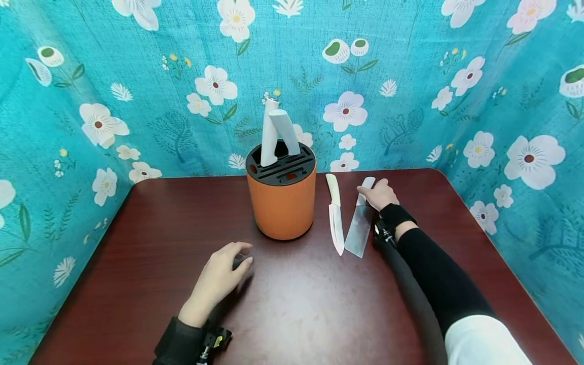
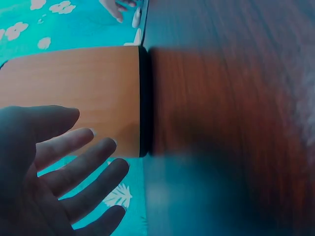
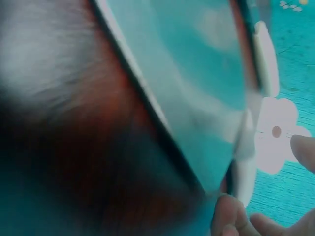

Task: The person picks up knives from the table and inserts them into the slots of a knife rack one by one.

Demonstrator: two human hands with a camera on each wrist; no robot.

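Observation:
On the right side of the table lies a cleaver (image 1: 360, 228) with a broad blade and white handle. My right hand (image 1: 379, 194) is at that handle, its thumb across it in the head view. In the right wrist view the blade (image 3: 192, 83) fills the middle; the thumb (image 3: 304, 151) stands apart from the handle (image 3: 243, 179), and bent fingers (image 3: 229, 214) are beside it. Left of the cleaver is a white-handled knife (image 1: 335, 220). My left hand (image 1: 218, 276), fingers spread and loosely bent, holds nothing in front of the orange knife block (image 1: 283, 208).
Two pale handles (image 1: 276, 132) stick up from the block's black slotted top (image 1: 292, 175). The dark red-brown table (image 1: 182, 218) has a floral blue curtain (image 1: 173, 101) behind it and at both sides.

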